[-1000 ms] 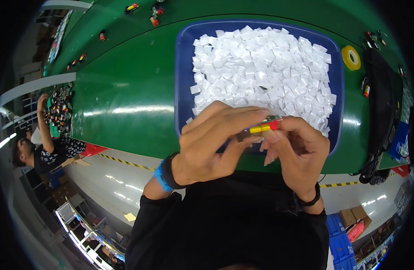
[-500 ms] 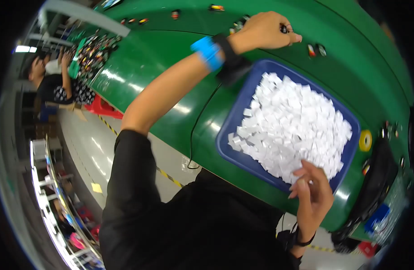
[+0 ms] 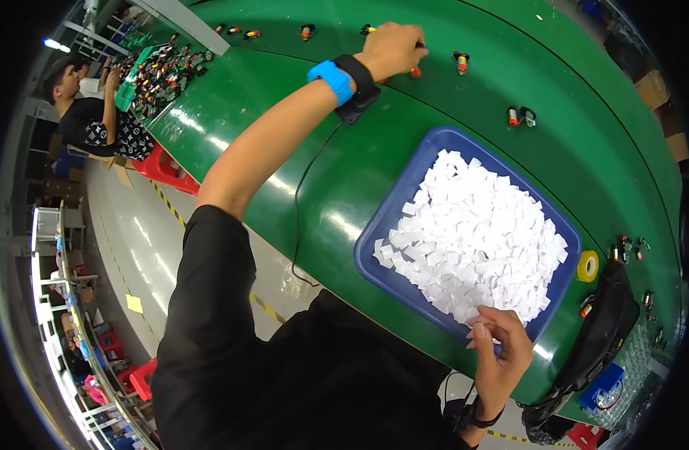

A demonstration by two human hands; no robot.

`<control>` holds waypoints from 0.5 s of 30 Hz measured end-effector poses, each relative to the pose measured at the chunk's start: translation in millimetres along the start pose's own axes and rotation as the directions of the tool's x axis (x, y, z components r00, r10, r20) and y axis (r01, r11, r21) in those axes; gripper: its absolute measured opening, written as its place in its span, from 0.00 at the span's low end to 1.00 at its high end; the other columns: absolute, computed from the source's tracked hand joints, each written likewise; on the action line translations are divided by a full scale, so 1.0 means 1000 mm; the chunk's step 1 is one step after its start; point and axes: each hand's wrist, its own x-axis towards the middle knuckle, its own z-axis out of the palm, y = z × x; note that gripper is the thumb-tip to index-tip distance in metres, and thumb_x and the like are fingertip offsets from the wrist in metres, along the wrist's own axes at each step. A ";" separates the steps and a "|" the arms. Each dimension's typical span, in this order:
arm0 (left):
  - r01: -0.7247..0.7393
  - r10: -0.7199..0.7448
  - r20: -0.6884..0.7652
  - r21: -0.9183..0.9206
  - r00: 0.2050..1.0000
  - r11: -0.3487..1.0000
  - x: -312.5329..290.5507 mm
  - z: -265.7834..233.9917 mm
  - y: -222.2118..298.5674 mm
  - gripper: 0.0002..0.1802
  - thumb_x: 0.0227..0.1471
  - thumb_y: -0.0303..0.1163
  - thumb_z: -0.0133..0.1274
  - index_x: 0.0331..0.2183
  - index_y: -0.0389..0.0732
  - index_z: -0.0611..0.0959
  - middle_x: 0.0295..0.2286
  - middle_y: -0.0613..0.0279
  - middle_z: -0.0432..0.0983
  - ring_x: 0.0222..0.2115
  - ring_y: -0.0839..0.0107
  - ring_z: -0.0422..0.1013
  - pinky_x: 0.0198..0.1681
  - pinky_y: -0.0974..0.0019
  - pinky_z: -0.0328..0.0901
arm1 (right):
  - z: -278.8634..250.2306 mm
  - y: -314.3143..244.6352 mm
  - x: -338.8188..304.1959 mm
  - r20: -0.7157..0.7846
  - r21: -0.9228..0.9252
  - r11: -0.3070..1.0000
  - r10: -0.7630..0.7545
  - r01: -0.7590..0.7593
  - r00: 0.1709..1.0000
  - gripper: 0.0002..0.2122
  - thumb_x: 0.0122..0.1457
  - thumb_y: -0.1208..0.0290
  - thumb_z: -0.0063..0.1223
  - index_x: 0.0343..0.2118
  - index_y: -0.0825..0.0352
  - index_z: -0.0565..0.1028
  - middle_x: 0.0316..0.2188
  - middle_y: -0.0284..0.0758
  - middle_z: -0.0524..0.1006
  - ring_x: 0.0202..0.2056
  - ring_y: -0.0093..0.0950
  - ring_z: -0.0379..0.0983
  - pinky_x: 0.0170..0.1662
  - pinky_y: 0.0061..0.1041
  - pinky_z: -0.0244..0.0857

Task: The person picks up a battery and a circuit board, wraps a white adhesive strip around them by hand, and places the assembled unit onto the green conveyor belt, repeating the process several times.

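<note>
My left hand [image 3: 393, 54] reaches over the far part of the green table, fingers curled down around a small red-and-black part [image 3: 415, 73]. The hand hides most of that part. My right hand [image 3: 503, 349] hovers over the near rim of a blue tray [image 3: 368, 259], thumb and fingers drawn together in a pinch. Whatever is between these fingertips cannot be made out. Small white paper-like slips [image 3: 479, 232] lie heaped in the tray. Just right of my left hand is a red-and-yellow battery-like part with black pieces [image 3: 461, 64]; a similar pair [image 3: 520, 117] lies farther right.
More such parts [image 3: 307, 32] lie along the far left, with a large pile [image 3: 168, 79] beside a seated person [image 3: 89, 112]. Right of the tray are a yellow tape roll [image 3: 587, 266], a black bag [image 3: 603, 322] and bubble wrap [image 3: 633, 367]. A black cable [image 3: 299, 202] hangs across the table edge.
My left hand has moved left, and a battery-like part now shows near where it was. My right hand stays by the tray's near rim, its fingers drawn closer together. The whole view has shifted slightly.
</note>
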 end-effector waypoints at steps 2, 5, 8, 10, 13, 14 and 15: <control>-0.038 0.000 -0.128 -0.295 0.992 0.955 -0.009 -0.017 0.015 0.19 0.54 0.43 0.59 0.42 0.39 0.82 0.29 0.56 0.82 0.30 0.64 0.78 0.34 0.61 0.71 | 0.000 -0.002 0.002 0.016 0.001 0.997 -0.084 0.084 0.996 0.10 0.60 0.82 0.52 0.44 0.75 0.75 0.32 0.39 0.77 0.28 0.22 0.74 0.27 0.17 0.67; 0.240 -0.135 0.199 -0.809 0.971 0.536 -0.065 -0.077 0.087 0.19 0.60 0.39 0.54 0.44 0.32 0.79 0.38 0.60 0.82 0.37 0.78 0.75 0.40 0.74 0.68 | 0.004 -0.009 0.007 -0.030 0.081 0.993 -0.084 0.087 0.996 0.10 0.60 0.81 0.51 0.45 0.75 0.74 0.34 0.41 0.78 0.28 0.23 0.74 0.28 0.18 0.68; 0.339 -0.060 0.334 -0.932 0.941 0.130 -0.130 -0.081 0.144 0.18 0.63 0.36 0.51 0.48 0.31 0.76 0.43 0.56 0.80 0.41 0.78 0.74 0.46 0.74 0.66 | 0.029 -0.016 0.029 -0.059 0.297 0.951 -0.069 0.084 0.996 0.12 0.62 0.79 0.49 0.47 0.77 0.72 0.36 0.44 0.79 0.29 0.26 0.76 0.30 0.22 0.72; 0.407 -0.048 0.405 -0.912 0.913 0.040 -0.170 -0.088 0.179 0.18 0.64 0.34 0.49 0.49 0.31 0.75 0.44 0.55 0.80 0.41 0.78 0.74 0.48 0.73 0.66 | 0.052 -0.018 0.043 -0.116 0.377 0.923 -0.034 0.076 0.993 0.12 0.63 0.78 0.48 0.47 0.77 0.72 0.34 0.44 0.79 0.28 0.27 0.76 0.31 0.22 0.73; 0.385 -0.056 0.384 -0.923 0.922 0.008 -0.204 -0.093 0.210 0.16 0.64 0.29 0.48 0.50 0.31 0.73 0.46 0.52 0.79 0.43 0.77 0.74 0.49 0.71 0.65 | 0.050 -0.018 0.041 -0.163 0.494 0.869 0.056 0.033 0.985 0.12 0.65 0.76 0.48 0.47 0.77 0.72 0.33 0.44 0.79 0.28 0.27 0.77 0.30 0.23 0.74; 0.347 -0.072 0.346 -0.938 0.936 0.001 -0.213 -0.091 0.214 0.16 0.63 0.28 0.48 0.51 0.31 0.73 0.46 0.51 0.79 0.44 0.76 0.74 0.50 0.71 0.65 | 0.048 -0.019 0.039 -0.147 0.542 0.840 0.114 -0.017 0.983 0.12 0.65 0.76 0.48 0.47 0.77 0.72 0.32 0.44 0.79 0.28 0.27 0.77 0.30 0.22 0.74; 0.308 -0.089 0.307 -0.952 0.948 -0.006 -0.220 -0.089 0.216 0.16 0.63 0.26 0.49 0.51 0.30 0.72 0.46 0.51 0.79 0.44 0.75 0.74 0.50 0.70 0.65 | 0.047 -0.019 0.037 -0.127 0.587 0.807 0.170 -0.064 0.977 0.12 0.66 0.76 0.48 0.47 0.77 0.72 0.32 0.44 0.80 0.27 0.27 0.77 0.29 0.22 0.74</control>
